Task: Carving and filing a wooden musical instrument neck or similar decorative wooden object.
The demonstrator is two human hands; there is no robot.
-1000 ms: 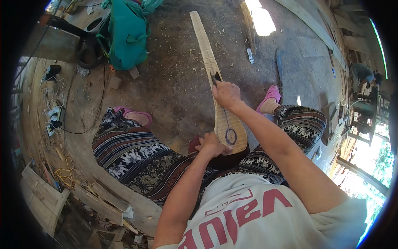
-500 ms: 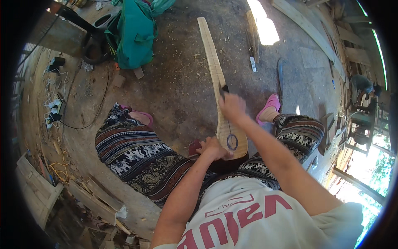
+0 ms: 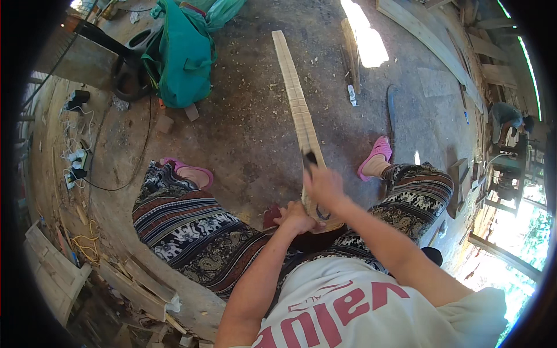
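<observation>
A long pale wooden piece [image 3: 293, 93] with a narrow shaft and a wider near end slants away from my lap. Dark cross lines mark its shaft, and part of a dark ring [image 3: 323, 213] shows on the wide end. My left hand [image 3: 297, 218] grips the left edge of that end. Closed round a dark-ended tool [image 3: 311, 158], my right hand [image 3: 323, 187] is over the lower shaft. The tool's dark part lies against the wood; the rest is hidden by the fingers, so I cannot tell its kind.
A green bag [image 3: 184, 58] stands at the far left beside a black wheel-like object [image 3: 129, 78]. Power strips with cords [image 3: 76, 159] lie left. Shavings dot the floor. Wood strips [image 3: 351, 55] lie ahead, boards [image 3: 133, 284] at lower left. Another person [image 3: 506, 122] is at the far right.
My right hand and the dark-ended tool have moved down along the wood toward me, covering more of the ring. The wood has shifted slightly; my left hand keeps its hold.
</observation>
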